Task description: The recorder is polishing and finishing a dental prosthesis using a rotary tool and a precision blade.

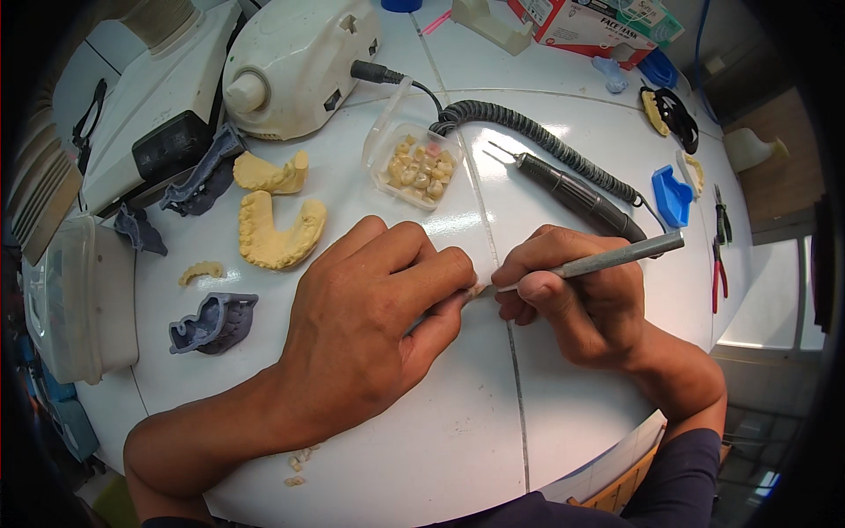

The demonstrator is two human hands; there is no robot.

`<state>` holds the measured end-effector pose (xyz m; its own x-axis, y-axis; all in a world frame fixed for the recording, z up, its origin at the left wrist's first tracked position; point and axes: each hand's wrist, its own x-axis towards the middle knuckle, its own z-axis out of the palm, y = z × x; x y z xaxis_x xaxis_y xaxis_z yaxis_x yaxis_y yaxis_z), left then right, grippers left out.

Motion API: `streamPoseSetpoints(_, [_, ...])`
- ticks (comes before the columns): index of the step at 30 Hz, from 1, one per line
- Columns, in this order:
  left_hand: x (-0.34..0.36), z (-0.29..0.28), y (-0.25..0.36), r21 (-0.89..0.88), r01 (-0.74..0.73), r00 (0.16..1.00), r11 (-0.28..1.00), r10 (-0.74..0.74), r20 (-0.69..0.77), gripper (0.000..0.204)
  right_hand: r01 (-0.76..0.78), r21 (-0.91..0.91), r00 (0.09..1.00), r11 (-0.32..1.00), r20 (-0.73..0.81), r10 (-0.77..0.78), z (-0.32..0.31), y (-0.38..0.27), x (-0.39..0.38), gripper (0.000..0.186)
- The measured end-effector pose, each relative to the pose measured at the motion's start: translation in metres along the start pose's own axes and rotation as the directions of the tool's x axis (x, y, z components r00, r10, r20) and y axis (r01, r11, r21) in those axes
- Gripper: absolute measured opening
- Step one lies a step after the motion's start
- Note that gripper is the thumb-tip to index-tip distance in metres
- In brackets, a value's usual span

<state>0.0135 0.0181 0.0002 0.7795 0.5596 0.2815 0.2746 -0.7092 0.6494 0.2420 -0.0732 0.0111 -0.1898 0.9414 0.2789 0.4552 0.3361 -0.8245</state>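
My left hand is closed, its thumb and fingertips pinching a small tooth-coloured piece in the middle of the table. Most of that piece is hidden by the fingers. Held like a pen in my right hand is a slim grey metal hand tool. Its working end points left and meets or nearly meets the piece; contact is too small to tell. Just beyond my hands stands an open clear plastic box with several tooth-like pieces. Yellow plaster dental models lie close by my left hand.
A black rotary handpiece with coiled cord lies beyond my right hand, by a white control unit. Grey moulds and a lidded plastic tub sit left. Pliers and a blue tray lie right; small chips lie near.
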Motion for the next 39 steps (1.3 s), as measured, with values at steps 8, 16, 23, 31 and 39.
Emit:
streamPoseSetpoints(8, [0.0003,-0.0005,0.0002,-0.015,0.001,1.0,1.0,-0.001,-0.001,0.018,0.131,-0.141,0.989,0.981,-0.051,-0.14,0.0017,0.0009,-0.0036,0.021])
streamPoseSetpoints(16, [0.0007,-0.0012,0.0002,-0.012,-0.002,1.0,1.0,0.002,0.003,0.018,0.164,-0.147,0.985,0.975,-0.034,-0.171,0.0014,0.0013,-0.0008,0.017])
streamPoseSetpoints(23, [0.0007,-0.0016,0.0005,-0.001,-0.002,1.0,1.0,0.002,0.013,0.018,0.083,-0.053,0.996,0.995,-0.04,-0.085,0.001,0.0018,-0.0014,0.016])
streamPoseSetpoints(31, [0.0002,-0.0007,0.0003,0.003,0.0,1.0,1.0,0.0,0.009,0.018,0.0,0.033,0.998,0.999,-0.055,0.002,0.0,0.001,-0.002,0.022])
streamPoseSetpoints(39, [0.0004,0.0,0.0,0.003,-0.012,1.0,1.0,0.012,-0.002,0.019,0.043,-0.045,0.998,0.998,-0.04,-0.045,-0.0006,0.0001,-0.0025,0.02])
